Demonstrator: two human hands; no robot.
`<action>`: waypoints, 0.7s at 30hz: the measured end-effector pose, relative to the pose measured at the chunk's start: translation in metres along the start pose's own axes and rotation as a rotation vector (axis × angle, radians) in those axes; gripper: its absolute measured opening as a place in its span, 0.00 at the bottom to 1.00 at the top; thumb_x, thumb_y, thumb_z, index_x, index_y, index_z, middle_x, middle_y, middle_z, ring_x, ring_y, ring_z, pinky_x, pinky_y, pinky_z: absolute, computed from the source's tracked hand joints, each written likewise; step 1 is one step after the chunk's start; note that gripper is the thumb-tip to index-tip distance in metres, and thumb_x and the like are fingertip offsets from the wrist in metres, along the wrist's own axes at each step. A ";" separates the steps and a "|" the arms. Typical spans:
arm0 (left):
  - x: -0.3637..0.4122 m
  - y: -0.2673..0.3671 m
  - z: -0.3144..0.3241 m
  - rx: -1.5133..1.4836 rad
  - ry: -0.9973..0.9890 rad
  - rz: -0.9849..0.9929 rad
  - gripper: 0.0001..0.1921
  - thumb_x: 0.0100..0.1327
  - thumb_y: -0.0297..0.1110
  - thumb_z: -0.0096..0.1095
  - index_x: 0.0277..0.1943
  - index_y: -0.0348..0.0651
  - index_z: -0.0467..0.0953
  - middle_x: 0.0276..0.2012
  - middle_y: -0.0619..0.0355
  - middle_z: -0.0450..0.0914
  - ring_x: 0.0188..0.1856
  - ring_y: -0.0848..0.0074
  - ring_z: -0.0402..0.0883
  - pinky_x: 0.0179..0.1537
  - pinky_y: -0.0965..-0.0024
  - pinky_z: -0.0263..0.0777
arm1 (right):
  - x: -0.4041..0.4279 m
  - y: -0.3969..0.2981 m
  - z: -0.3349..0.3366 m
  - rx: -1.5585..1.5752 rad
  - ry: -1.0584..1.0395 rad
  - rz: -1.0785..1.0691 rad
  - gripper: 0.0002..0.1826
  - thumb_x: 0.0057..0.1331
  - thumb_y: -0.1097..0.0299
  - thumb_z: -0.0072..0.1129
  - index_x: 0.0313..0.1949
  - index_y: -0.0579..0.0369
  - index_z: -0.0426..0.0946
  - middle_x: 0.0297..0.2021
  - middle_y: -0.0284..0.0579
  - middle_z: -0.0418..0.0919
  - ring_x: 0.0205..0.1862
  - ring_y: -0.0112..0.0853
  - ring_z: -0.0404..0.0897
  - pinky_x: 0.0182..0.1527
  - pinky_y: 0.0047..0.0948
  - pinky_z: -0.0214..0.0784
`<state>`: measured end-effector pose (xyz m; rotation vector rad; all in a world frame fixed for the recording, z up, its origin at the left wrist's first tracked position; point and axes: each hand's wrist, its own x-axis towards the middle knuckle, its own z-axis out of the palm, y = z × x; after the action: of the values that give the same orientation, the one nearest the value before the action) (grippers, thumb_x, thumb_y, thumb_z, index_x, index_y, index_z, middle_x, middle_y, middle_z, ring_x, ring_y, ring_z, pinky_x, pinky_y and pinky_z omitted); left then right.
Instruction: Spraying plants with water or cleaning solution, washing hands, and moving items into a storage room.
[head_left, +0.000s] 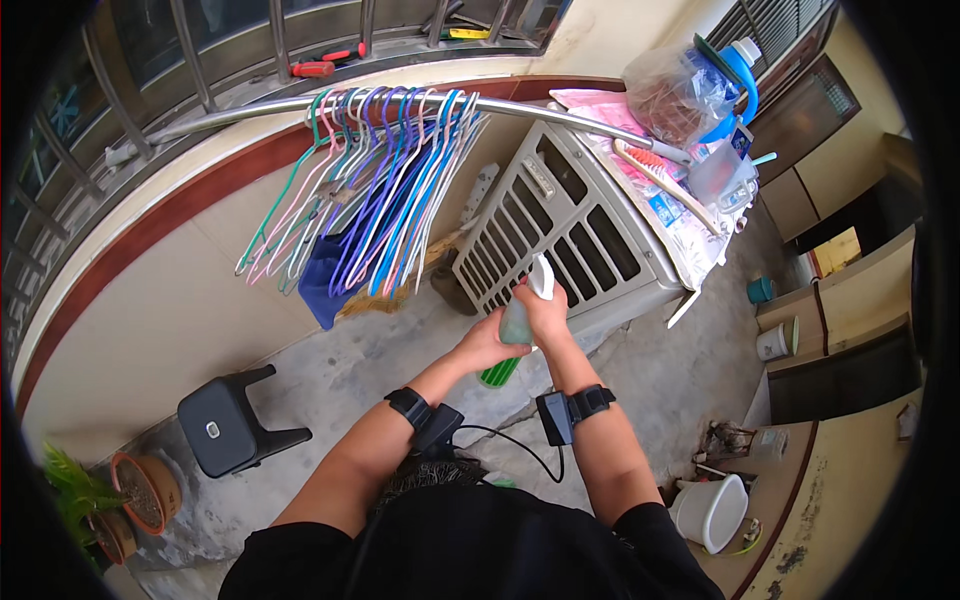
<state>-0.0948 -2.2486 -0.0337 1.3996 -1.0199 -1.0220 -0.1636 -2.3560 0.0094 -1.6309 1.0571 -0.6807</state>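
Note:
Both hands hold a spray bottle (515, 324) with a white trigger head, a translucent body and a green striped lower part. My right hand (548, 313) wraps the neck just under the head. Lower down, my left hand (481, 343) grips the body, its thumb across the front. The bottle tilts, with its head towards the slatted grille of a grey outdoor air-conditioner unit (637, 296). Part of the trigger and some fingers are hidden behind the bottle and my right hand. Black strapped devices sit on both forearms.
Many plastic hangers (375, 202) hang from a metal rail (247, 112) at upper left. On the unit lie a scrubbing brush (667, 184), a plastic scoop (716, 176) and a bagged blue-handled jug (697, 90). A black stool (217, 427), potted plants (146, 495) and a white bucket (709, 510) stand around.

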 end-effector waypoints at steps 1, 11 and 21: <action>0.005 -0.008 -0.001 -0.055 -0.027 0.022 0.36 0.45 0.38 0.72 0.55 0.34 0.62 0.47 0.49 0.74 0.50 0.70 0.72 0.51 0.69 0.64 | 0.004 0.001 0.003 0.010 0.007 0.039 0.11 0.48 0.72 0.58 0.33 0.59 0.74 0.27 0.40 0.76 0.29 0.27 0.74 0.35 0.26 0.67; -0.020 -0.031 -0.016 -0.028 -0.064 -0.124 0.36 0.44 0.41 0.72 0.53 0.33 0.62 0.44 0.46 0.75 0.48 0.64 0.75 0.49 0.67 0.67 | -0.017 0.021 0.030 -0.075 -0.068 0.025 0.11 0.47 0.70 0.59 0.32 0.58 0.73 0.27 0.42 0.77 0.31 0.30 0.76 0.37 0.29 0.68; -0.041 -0.042 -0.023 0.051 -0.333 -0.122 0.38 0.43 0.41 0.72 0.56 0.34 0.61 0.49 0.43 0.72 0.51 0.60 0.73 0.52 0.64 0.65 | -0.079 0.052 0.025 0.195 0.180 0.161 0.13 0.49 0.76 0.57 0.37 0.58 0.73 0.35 0.40 0.76 0.38 0.27 0.73 0.42 0.26 0.65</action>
<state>-0.0818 -2.2009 -0.0720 1.3740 -1.2196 -1.3601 -0.1944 -2.2786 -0.0419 -1.3211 1.1978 -0.8077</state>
